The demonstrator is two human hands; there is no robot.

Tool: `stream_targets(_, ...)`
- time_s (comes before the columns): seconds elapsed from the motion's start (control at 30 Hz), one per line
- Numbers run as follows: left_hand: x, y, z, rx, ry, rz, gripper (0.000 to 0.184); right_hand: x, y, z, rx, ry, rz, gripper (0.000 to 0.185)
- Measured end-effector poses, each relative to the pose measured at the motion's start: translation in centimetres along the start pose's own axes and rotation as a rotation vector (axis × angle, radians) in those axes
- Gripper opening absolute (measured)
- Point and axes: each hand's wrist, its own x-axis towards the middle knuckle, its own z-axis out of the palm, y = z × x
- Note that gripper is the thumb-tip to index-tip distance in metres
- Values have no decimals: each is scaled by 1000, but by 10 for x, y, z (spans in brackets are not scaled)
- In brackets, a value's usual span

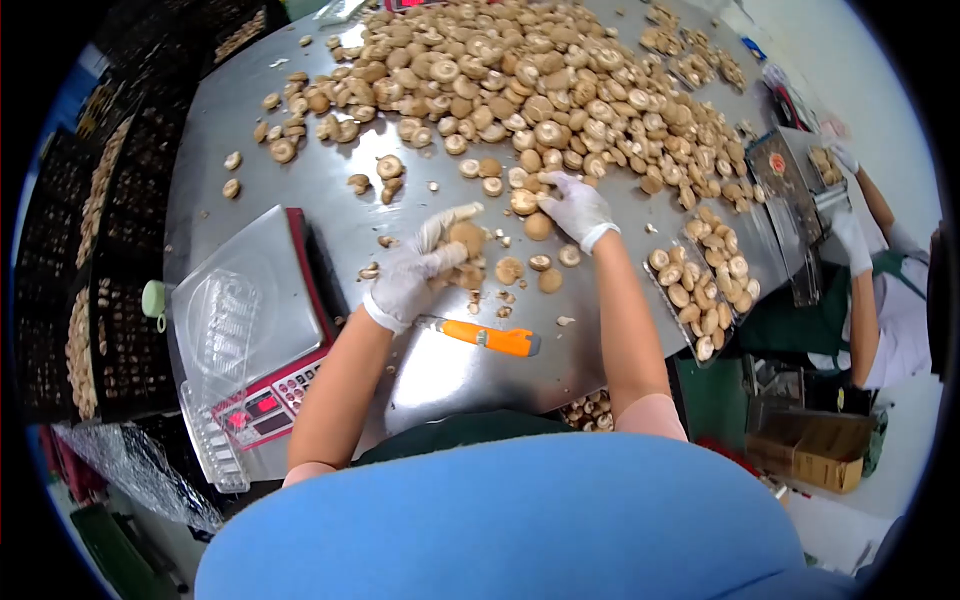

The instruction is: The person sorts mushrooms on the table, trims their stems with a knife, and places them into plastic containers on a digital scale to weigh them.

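My left hand (415, 272), in a white glove, is closed around brown-capped mushrooms (467, 238) above the metal table. My right hand (580, 210), gloved too, reaches forward with fingers apart. Its fingertips are at the edge of a pale mushroom (524, 202), and I see nothing gripped in them. Several loose mushrooms (509, 270) and cut stem bits lie between the hands. Nearer to me rests an orange utility knife (490, 338), its blade end toward my left wrist.
A large mushroom heap (530, 75) covers the table's far side. At left stands a red-framed scale (250, 300) with a clear plastic tray on it. A filled tray (705, 280) lies at right. Black crates (135, 250) are stacked at left; a co-worker's gloved hand (850, 240) is at right.
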Motion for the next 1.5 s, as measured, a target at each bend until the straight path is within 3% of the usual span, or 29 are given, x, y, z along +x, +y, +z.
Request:
stream_targets(0.07,-19,4,0,-44,-50,5,58,-4,-7,-8,41,-63,141,41)
stream_targets(0.2,-51,5,1,-55,-64,49,53,-8,11,4,-95,92,70,42)
stream_targets(0.27,-70,5,-3,44,-47,102,46,-11,28,23,-150,498,-152,38)
stream_targets(0.33,-103,15,-7,205,53,-25,47,-20,-5,22,185,647,-335,30)
stream_targets(0.4,-141,26,-2,277,182,-20,43,-48,-82,13,594,216,-263,24)
stream_targets(0.47,-180,41,5,425,389,125,43,-69,-159,20,661,-196,-236,21)
stream_targets(0.5,-193,36,-8,457,475,291,46,-71,-188,38,696,-275,-344,28)
stream_targets(0.53,-211,37,-27,715,707,366,46,-75,-221,48,773,-353,-433,30)
stream_targets(0.57,-221,44,-31,653,852,452,44,-78,-254,59,854,-442,-517,32)
stream_targets(0.63,-240,61,-61,759,1091,591,43,-70,-314,100,504,-146,-1032,20)
stream_targets(0.67,-244,74,-58,845,1113,616,45,-67,-343,120,358,72,-1234,18)
stream_targets(0.7,-252,76,-85,901,1147,591,47,-69,-365,131,432,41,-1185,15)
stream_targets(0.73,-252,71,-103,853,1103,673,49,-61,-395,160,717,-235,-909,31)
stream_targets(0.8,-257,67,-125,837,1057,541,51,-76,-401,116,769,-616,-633,45)
stream_targets(0.83,-252,56,-141,699,909,623,52,-78,-405,143,724,-447,-691,45)
stream_targets(0.87,-251,55,-154,832,790,588,52,-76,-409,172,671,-283,-745,45)
stream_targets(0.9,-249,56,-150,1140,859,536,52,-84,-391,137,603,-261,-898,43)
stream_targets(0.93,-247,58,-143,1446,921,475,53,-85,-372,132,595,-259,-886,43)
stream_targets(1.0,-247,68,-128,1553,950,455,53,-87,-339,126,773,100,-961,33)
stream_targets(1.03,-247,69,-123,1671,990,435,53,-85,-307,108,691,131,-947,32)
stream_targets(1.07,-247,65,-121,1662,991,437,53,-80,-270,83,609,163,-934,33)
stream_targets(1.1,-249,60,-119,1710,1034,567,53,-77,-237,63,495,130,-772,37)
stream_targets(1.17,-242,45,-105,1598,1066,696,51,-57,-142,55,566,289,-582,37)
stream_targets(1.2,-239,37,-98,1542,1078,761,50,-50,-90,59,312,561,-502,34)
stream_targets(1.33,-177,-12,-20,1469,326,709,44,-65,39,31,33,875,-76,32)
stream_targets(1.4,-123,-42,-5,1416,-108,350,43,-66,75,47,180,807,94,30)
stream_targets(1.47,-82,-82,1,1596,-128,568,47,-72,67,49,164,729,89,29)
stream_targets(1.5,-73,-90,6,1611,-100,554,47,-75,62,48,130,668,94,28)
